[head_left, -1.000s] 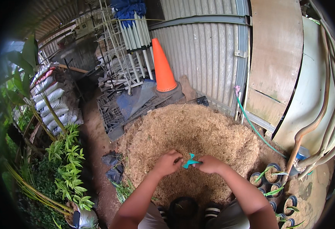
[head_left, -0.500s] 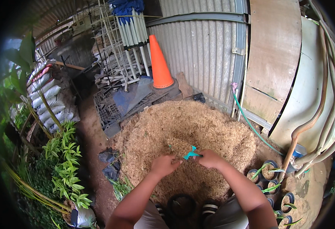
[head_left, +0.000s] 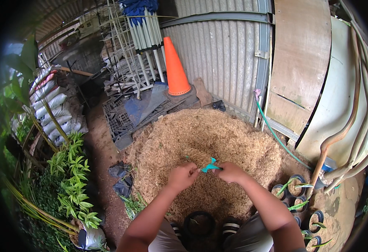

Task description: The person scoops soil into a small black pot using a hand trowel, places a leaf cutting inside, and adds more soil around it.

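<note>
Mulch [head_left: 217, 130] lies heaped beneath the right hand [head_left: 231, 172], near a corrugated wall [head_left: 221, 52].

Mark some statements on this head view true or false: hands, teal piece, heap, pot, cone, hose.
1. The right hand holds the teal piece. True.
2. The left hand is spread flat on the brown heap. False: it is raised over the heap, fingers curled, close to the teal piece.
3. A round black pot stands between the feet. True.
4. The orange cone lies on its side. False: the cone stands upright.
5. The green hose is left of the cone in the picture. False: the hose is to its right.
</note>
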Demonstrator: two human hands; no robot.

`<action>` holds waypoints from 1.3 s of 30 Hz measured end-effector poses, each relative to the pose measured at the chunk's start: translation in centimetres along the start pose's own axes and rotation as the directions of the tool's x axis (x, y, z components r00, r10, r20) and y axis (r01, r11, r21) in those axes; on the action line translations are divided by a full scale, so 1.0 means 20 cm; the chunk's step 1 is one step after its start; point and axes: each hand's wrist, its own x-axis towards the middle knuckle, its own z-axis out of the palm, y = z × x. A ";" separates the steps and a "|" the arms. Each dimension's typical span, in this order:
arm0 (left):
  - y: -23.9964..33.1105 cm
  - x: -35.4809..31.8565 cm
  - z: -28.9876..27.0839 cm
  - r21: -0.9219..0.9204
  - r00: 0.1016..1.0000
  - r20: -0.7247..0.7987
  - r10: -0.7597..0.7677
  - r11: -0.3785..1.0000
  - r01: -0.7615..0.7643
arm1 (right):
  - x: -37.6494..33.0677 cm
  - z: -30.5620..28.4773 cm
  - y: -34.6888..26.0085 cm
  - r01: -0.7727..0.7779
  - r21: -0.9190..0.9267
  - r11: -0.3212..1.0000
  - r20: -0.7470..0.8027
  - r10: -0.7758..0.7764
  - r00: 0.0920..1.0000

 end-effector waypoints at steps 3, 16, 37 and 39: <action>0.03 0.00 0.06 0.055 0.998 -0.028 0.055 0.997 -0.053 | 0.01 0.03 0.00 0.098 -0.057 0.994 -0.027 -0.100 0.995; -0.09 -0.05 -0.01 0.184 0.988 0.054 -0.147 0.974 0.135 | 0.05 -0.01 0.16 0.010 -0.162 0.987 -0.029 -0.015 0.999; -0.07 -0.31 0.19 0.079 0.976 0.161 0.149 0.983 -0.164 | -0.20 0.03 0.47 0.070 -0.155 0.986 0.202 -0.038 0.979; -0.07 -0.28 0.19 0.113 0.983 0.136 0.123 0.984 -0.139 | -0.17 0.04 0.51 0.068 -0.206 0.976 0.153 -0.037 0.988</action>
